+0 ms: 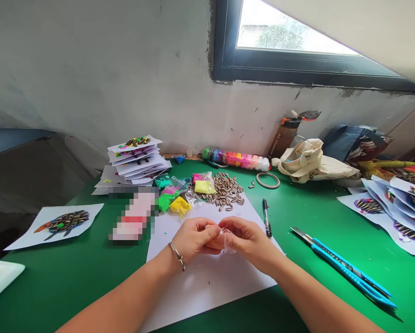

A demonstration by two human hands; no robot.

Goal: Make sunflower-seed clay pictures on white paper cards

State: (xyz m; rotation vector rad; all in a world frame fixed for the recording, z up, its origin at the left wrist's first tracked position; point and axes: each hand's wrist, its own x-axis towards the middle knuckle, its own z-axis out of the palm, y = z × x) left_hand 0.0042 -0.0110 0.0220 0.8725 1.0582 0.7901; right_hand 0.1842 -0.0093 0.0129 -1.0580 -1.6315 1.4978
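Over a white sheet of paper (207,291), my left hand (198,236) and my right hand (242,238) meet, fingers pinched together. A crumpled clear plastic bag (229,243) is held by my right fingers. What my left fingertips pinch is too small to make out. Just beyond the hands lie a yellow clay packet (180,206), a green clay packet (166,200) and a pile of striped sunflower seeds (226,189). A pale yellow packet (204,187) rests at the pile's left side.
A black pen (266,217) and a blue utility knife (349,270) with its blade out lie right. Stacked seed pictures (138,159) stand back left, more (401,208) at far right. A seed picture (65,224) lies left. A bottle (283,134) and cloth bag (304,159) are behind.
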